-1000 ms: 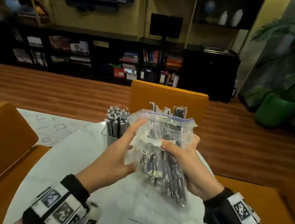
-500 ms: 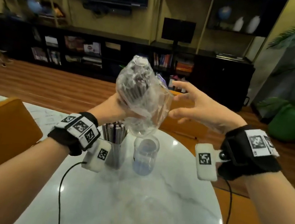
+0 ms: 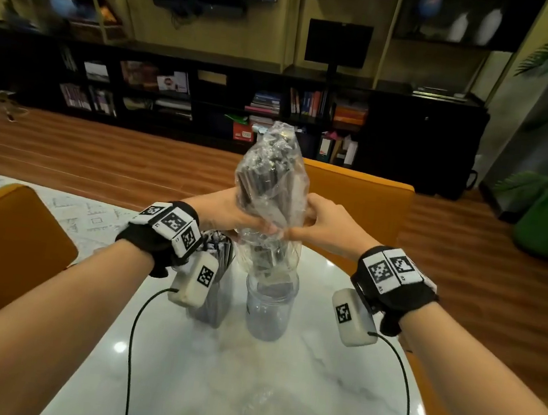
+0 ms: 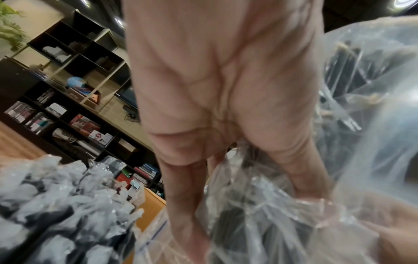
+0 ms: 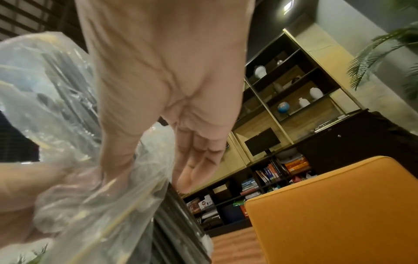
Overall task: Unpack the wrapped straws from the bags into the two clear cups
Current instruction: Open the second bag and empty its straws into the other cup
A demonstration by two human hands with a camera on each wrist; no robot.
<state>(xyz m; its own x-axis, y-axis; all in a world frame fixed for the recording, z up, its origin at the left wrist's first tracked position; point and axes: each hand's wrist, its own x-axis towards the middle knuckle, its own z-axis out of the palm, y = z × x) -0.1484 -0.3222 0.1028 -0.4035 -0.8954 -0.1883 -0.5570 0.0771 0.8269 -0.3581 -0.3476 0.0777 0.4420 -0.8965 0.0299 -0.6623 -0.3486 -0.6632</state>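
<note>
White marble table (image 3: 243, 393) fills the near field, with two thin black cables trailing across it from the wrist units. Past that stand the two clear cups, just beside each other. The left-hand cup (image 3: 217, 290) is packed with wrapped straws standing upright and is partly hidden behind the left wrist unit. The right-hand cup (image 3: 269, 305) appears nearly empty, with the first straw ends just entering its mouth.

Directly above that cup, the clear plastic bag (image 3: 272, 193) is held inverted, closed end up and opening down at the cup rim. The wrapped straws (image 3: 266, 175) remain mostly bunched in its upper half. Judgement: the bag is upended over the empty cup so the bundle can slide out as one, the plastic serving as a funnel.

Both hands are together at the bag's middle. The left hand (image 3: 230, 210) has its fingers curled round the bag from its side; the right hand (image 3: 325, 227) pinches the plastic from the opposite side. The wrist views confirm thumbs and fingers pressed into gathered film. The clamp seemingly meters the drop and keeps the opening centred.

Risk noted: straws could catch on the rim or spill to the table if released unevenly.

Beyond stand an orange chair (image 3: 363, 197), wooden floor, and dark shelving (image 3: 210, 96).
</note>
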